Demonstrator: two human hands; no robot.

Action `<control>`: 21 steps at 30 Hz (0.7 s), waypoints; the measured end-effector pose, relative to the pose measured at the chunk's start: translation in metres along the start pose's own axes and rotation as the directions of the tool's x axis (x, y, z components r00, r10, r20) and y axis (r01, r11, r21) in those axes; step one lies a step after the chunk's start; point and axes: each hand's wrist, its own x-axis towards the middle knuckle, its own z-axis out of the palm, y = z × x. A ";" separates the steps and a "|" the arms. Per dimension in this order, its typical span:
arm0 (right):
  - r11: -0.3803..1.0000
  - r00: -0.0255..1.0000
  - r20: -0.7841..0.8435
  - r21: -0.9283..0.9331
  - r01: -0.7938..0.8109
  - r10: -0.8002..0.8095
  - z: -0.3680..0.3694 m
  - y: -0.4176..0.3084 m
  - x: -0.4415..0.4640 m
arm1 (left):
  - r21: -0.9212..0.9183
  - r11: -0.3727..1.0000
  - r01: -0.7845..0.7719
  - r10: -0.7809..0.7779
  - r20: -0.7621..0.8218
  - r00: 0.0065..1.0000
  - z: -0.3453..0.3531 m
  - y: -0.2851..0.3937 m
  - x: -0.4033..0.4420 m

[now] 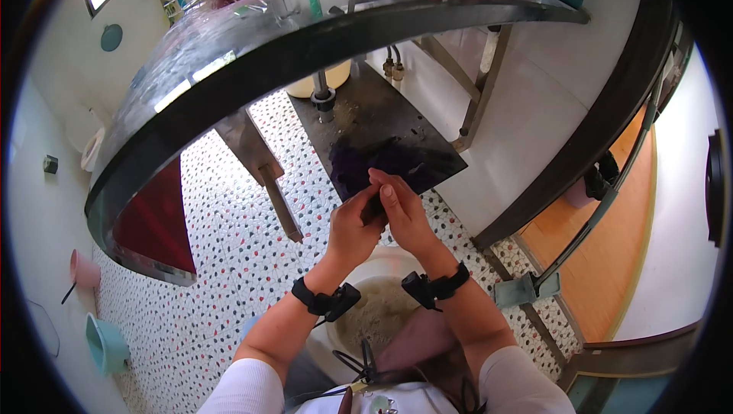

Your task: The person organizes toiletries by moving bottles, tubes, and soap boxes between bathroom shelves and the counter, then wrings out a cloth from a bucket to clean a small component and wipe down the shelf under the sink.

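Note:
My left hand (pixel 355 221) and my right hand (pixel 402 212) are pressed together above the near edge of a black board (pixel 313 120), both with fingers closed. A small dark patch shows between the palms; whether it is a held thing or shadow I cannot tell. Just beyond my fingertips, a dark purple cloth (pixel 355 162) lies crumpled and wet-looking on the board. Below my wrists stands a pale bucket (pixel 393 260) of murky, foamy water (pixel 372 299). Black straps with small dark devices circle both wrists.
A sink counter (pixel 252 55) curves overhead, with a drain pipe (pixel 322 93) running down to the board. Metal brackets (pixel 267 177) stick out at left. A long-handled mop or squeegee (pixel 527 289) stands at right by the doorway. A teal bucket (pixel 107 344) sits at lower left.

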 end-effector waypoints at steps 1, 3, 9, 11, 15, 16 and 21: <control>0.997 0.998 0.012 -0.031 0.066 -0.066 -0.001 -0.002 0.001 | -0.032 0.999 0.009 -0.008 0.031 0.999 -0.001 0.002 0.001; 0.986 0.987 0.046 -0.061 0.154 -0.152 -0.005 -0.004 0.003 | -0.134 0.987 0.091 -0.081 0.074 0.994 -0.005 0.011 0.002; 0.991 0.988 0.127 0.118 0.068 -0.083 -0.003 0.002 -0.003 | -0.353 0.921 0.165 -0.117 0.153 0.981 -0.005 -0.001 0.002; 0.986 0.988 0.146 0.165 0.020 -0.045 -0.003 0.005 -0.003 | -0.355 0.921 0.163 -0.130 0.116 0.985 0.001 0.003 0.000; 0.989 0.975 0.219 0.126 -0.078 0.049 -0.008 0.015 -0.006 | -0.308 0.945 0.108 -0.078 0.108 0.991 0.004 -0.007 0.000; 0.981 0.961 0.248 0.118 -0.153 0.120 -0.011 0.016 -0.007 | -0.311 0.944 0.114 -0.080 0.119 0.990 0.005 -0.011 0.000; 0.883 0.904 0.368 0.320 -0.344 0.218 -0.016 0.017 -0.011 | -0.191 0.970 0.148 -0.105 0.216 0.971 0.000 -0.020 0.008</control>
